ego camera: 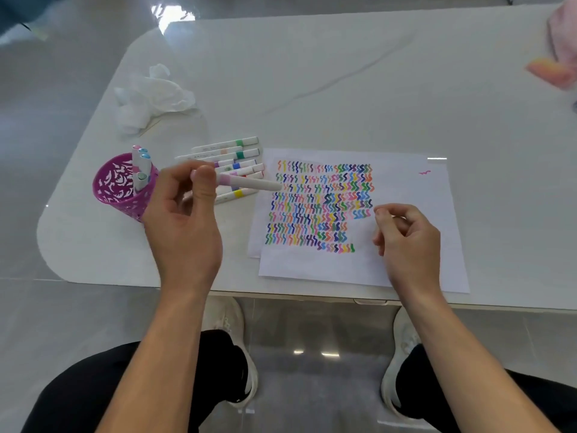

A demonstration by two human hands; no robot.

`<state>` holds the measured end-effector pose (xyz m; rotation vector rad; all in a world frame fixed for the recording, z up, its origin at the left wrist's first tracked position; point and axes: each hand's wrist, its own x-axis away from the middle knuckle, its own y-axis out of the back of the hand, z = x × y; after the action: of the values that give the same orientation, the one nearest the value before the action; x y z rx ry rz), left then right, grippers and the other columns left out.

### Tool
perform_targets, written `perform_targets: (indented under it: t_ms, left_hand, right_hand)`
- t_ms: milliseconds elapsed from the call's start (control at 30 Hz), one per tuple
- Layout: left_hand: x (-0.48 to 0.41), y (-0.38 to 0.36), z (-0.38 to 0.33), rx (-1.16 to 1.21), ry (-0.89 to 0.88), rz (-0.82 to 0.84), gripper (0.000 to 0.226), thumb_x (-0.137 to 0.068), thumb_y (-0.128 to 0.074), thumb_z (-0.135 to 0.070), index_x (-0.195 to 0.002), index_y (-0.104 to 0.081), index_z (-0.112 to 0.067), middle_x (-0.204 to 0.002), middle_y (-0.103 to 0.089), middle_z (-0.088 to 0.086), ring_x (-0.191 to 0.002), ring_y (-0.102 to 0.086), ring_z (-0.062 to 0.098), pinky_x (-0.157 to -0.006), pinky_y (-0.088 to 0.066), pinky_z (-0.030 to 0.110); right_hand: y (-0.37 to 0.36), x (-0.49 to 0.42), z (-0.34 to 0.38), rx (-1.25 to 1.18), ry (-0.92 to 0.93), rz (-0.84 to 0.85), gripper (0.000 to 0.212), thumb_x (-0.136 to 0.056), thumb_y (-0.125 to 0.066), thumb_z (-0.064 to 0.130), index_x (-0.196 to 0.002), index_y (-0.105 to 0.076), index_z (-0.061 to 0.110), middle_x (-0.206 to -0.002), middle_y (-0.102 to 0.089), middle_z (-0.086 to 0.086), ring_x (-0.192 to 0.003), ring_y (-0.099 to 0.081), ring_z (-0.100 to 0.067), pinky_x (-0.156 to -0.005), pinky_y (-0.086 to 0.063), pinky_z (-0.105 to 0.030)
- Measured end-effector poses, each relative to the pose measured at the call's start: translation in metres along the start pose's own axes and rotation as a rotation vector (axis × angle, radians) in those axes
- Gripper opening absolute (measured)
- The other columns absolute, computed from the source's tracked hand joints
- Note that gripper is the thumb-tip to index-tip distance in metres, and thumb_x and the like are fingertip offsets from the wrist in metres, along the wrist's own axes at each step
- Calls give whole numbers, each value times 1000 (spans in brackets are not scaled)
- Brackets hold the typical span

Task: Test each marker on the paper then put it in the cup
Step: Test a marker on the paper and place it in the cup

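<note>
1. Holding the marker (249, 182) by its rear end, the left grip (184, 220) pinches it between thumb and fingers. The barrel lies about level, and its far end reaches just over the edge of the paper (406, 189).
2. The right grip (406, 235) hovers over the paper, to the right of the marker's far end, with its fingers loosely curled. Whether it holds something small (a cap, perhaps) I cannot tell.
3. The marker looks light, stiff and smooth, so it would probably twist or roll in a loose pinch. A hold further along the barrel, near the pink band, should steady it for drawing.
4. The cup (121, 185) stands just left of the left grip and touches the counter (343, 89). Several markers already lean in it, so the opening is partly taken (the next one will want a slanted entry).
5. The pile (231, 151) of loose markers lies just beyond the left grip, under the held barrel, and a low sweep towards the cup could scatter it.
6. A tissue (150, 95) lies well beyond the grip and out of the way. Squiggles crowd the paper between the two grips, and bare sheet remains around the right one.
</note>
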<state>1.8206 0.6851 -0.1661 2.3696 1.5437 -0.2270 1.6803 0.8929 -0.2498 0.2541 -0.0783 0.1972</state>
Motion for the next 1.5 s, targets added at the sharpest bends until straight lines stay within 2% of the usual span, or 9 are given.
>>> perform_targets:
  t_ms: [133,200,267,433,633,900,1167,1333,1500]
  left_hand:
    - [-10,21,-1,-154,-104,-169,18,-105,-52,-34,-110,-65,-24,-100,-69,-18,-93,-68,13,-83,-57,29]
    - [-16,30,-1,-160,-132,-254,21,-106,-51,-37,-114,-66,-24,-110,-70,2,-96,-68,27,-83,-57,35]
    - [-22,38,-2,-153,-172,-350,26,-106,-51,-37,-119,-67,-21,-113,-66,20,-99,-68,27,-82,-58,36]
    - [-31,54,-2,-213,-284,-502,34,-108,-46,-31,-131,-62,-12,-110,-61,30,-100,-64,35,-86,-57,39]
    - [-30,59,9,-454,-337,-445,35,-110,-42,-25,-133,-62,-8,-104,-64,16,-106,-64,27,-91,-52,48]
    - [-30,54,21,-519,-215,-296,36,-104,-56,-35,-133,-65,-16,-114,-71,3,-105,-64,23,-92,-43,13]
    - [-37,47,29,-491,-118,-287,22,-98,-61,-37,-110,-69,-21,-104,-72,-11,-97,-68,13,-90,-54,33]
    - [-36,44,33,-591,-63,-259,23,-100,-57,-34,-114,-69,-20,-110,-72,-4,-99,-65,10,-85,-37,-1]
    - [-32,41,29,-620,-92,-263,29,-99,-58,-25,-125,-63,-14,-123,-65,1,-110,-61,14,-88,-35,1]
  right_hand:
    - [-2,2,-1,69,62,25,8,-103,-65,27,-99,-70,23,-62,-67,10,-56,-60,-3,-65,-48,-30]
    - [-3,4,-3,90,81,32,8,-103,-65,27,-100,-70,22,-63,-67,10,-57,-61,-4,-65,-48,-28]
    - [-4,4,-4,112,96,43,7,-103,-65,25,-99,-70,21,-64,-67,13,-59,-61,-5,-64,-47,-25]
    - [-5,3,-6,121,112,42,7,-102,-65,22,-98,-71,19,-63,-66,10,-58,-61,-5,-64,-48,-28]
    - [-6,3,-7,132,124,43,7,-102,-66,22,-96,-69,24,-65,-67,13,-58,-60,-6,-66,-49,-31]
    - [-8,4,-8,139,142,47,7,-102,-66,23,-96,-68,26,-67,-68,14,-61,-62,-7,-64,-48,-26]
    - [-7,6,-6,148,152,49,7,-102,-66,22,-96,-68,25,-68,-67,7,-63,-62,-8,-63,-48,-25]
    - [-8,6,-6,168,157,47,5,-102,-66,23,-97,-68,24,-70,-69,5,-65,-62,-10,-62,-48,-21]
    - [-7,6,-6,165,158,48,5,-102,-66,22,-98,-68,24,-70,-68,6,-65,-63,-8,-62,-48,-20]
